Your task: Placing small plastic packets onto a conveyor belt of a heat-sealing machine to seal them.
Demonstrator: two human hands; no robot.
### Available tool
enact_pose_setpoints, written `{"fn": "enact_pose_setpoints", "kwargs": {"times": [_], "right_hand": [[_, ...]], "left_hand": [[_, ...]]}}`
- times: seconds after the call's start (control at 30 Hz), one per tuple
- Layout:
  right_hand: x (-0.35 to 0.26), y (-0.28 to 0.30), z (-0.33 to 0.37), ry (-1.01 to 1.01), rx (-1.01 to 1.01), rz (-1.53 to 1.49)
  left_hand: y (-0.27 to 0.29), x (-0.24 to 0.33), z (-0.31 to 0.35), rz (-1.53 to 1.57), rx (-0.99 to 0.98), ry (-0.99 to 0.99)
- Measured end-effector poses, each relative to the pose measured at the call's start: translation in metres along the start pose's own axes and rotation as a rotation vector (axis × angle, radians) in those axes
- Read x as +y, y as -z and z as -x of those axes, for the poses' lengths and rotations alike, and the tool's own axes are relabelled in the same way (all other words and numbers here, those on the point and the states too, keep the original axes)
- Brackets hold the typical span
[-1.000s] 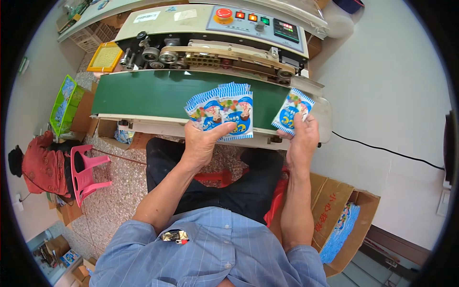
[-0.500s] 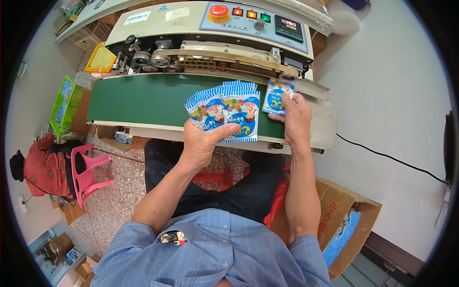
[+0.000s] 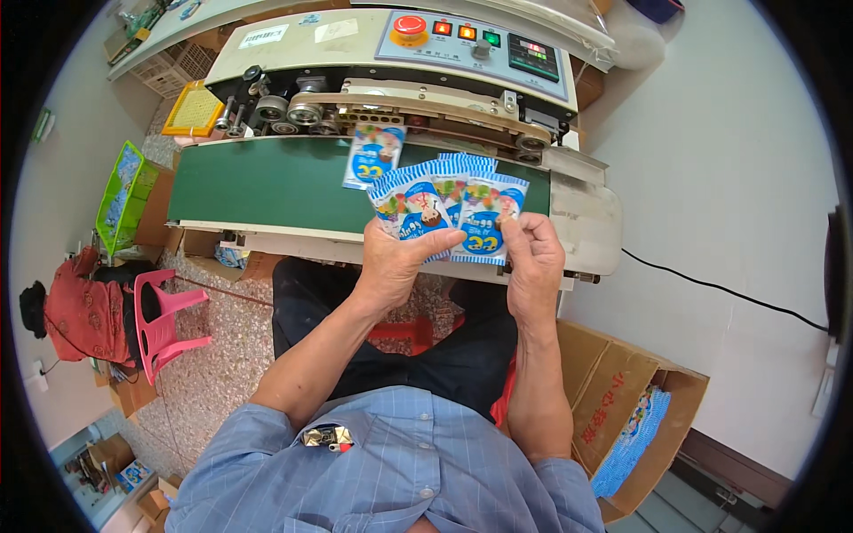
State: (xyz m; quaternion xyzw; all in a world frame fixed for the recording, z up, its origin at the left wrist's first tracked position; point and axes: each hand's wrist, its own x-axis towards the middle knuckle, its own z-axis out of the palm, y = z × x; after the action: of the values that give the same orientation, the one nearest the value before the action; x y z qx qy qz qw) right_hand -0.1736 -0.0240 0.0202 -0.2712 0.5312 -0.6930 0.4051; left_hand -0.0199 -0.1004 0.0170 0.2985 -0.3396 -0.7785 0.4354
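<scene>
My left hand point(image 3: 395, 265) grips a fan of small blue-and-white packets point(image 3: 411, 206) with striped top edges, its thumb lying across their front. At the right side of that fan, my right hand point(image 3: 537, 266) pinches the edge of the rightmost packet point(image 3: 484, 213) between thumb and fingers. Both hands are in front of a band sealing machine point(image 3: 311, 55), over the near edge of its green conveyor belt point(image 3: 258, 182). Another packet point(image 3: 374, 158) is on the belt, its top edge at the machine's sealing band.
A red stop button point(image 3: 410, 30) and lit switches sit on the control panel. To the lower right is an open cardboard box point(image 3: 613, 400) holding blue packets. A green basket point(image 3: 124, 200) and a pink chair point(image 3: 155, 324) are at the left. A black cable point(image 3: 720, 284) runs along the right wall.
My right hand has let go of a packet at the belt's right end and come back to the fan. A packet now shows farther left on the belt. My left hand has shifted slightly right.
</scene>
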Motion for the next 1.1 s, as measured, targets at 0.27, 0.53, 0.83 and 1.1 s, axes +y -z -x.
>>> {"fn": "enact_pose_setpoints", "kwargs": {"times": [0.27,0.53,0.83,1.1], "right_hand": [[0.002,0.041,-0.022,0.046,0.241,-0.064],[0.0,0.05,-0.064,-0.012,0.278,0.13],[0.008,0.001,-0.074,0.099,0.159,0.348],[-0.011,-0.016,-0.002,0.1,-0.029,0.152]], "left_hand": [[-0.005,0.003,-0.003,-0.005,0.065,0.079],[-0.016,0.019,-0.007,-0.069,0.077,0.086],[-0.007,0.021,-0.006,-0.067,0.097,0.118],[-0.011,0.015,0.003,-0.053,0.007,0.052]]}}
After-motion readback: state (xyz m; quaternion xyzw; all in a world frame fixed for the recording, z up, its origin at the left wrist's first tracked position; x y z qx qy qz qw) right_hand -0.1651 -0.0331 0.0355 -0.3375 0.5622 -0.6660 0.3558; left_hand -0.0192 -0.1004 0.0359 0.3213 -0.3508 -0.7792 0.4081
